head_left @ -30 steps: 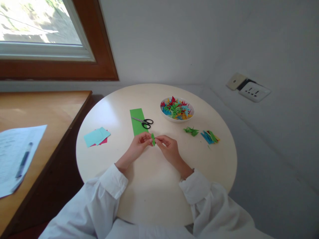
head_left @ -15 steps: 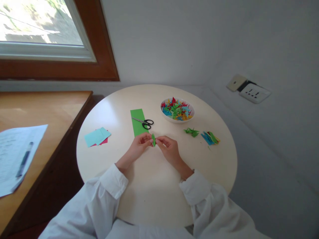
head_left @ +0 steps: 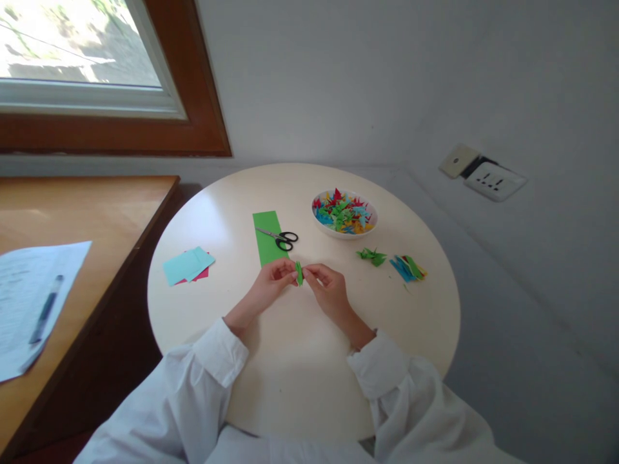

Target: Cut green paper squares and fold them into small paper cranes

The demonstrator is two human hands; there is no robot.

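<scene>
Between my two hands, over the round table, is a small folded green paper (head_left: 299, 273), held upright and narrow. My left hand (head_left: 275, 281) pinches it from the left between thumb and fingers. From the right, my right hand (head_left: 328, 287) closes its fingertips on the other side of it. Just beyond my left hand lies a green paper strip (head_left: 269, 241), with black-handled scissors (head_left: 285, 241) resting across it. How the folded paper is creased is too small to make out.
A white bowl (head_left: 333, 234) of colourful folded paper cranes stands at the back right. Nearer are green folded pieces (head_left: 372, 256) and a pile of coloured strips (head_left: 409, 268). Light blue paper squares (head_left: 188, 265) lie left. A wooden desk (head_left: 120, 206) adjoins, bearing a pen (head_left: 47, 309).
The folded green paper has tilted slightly between my fingertips. Both hands stay in nearly the same place, and the things on the table have not moved.
</scene>
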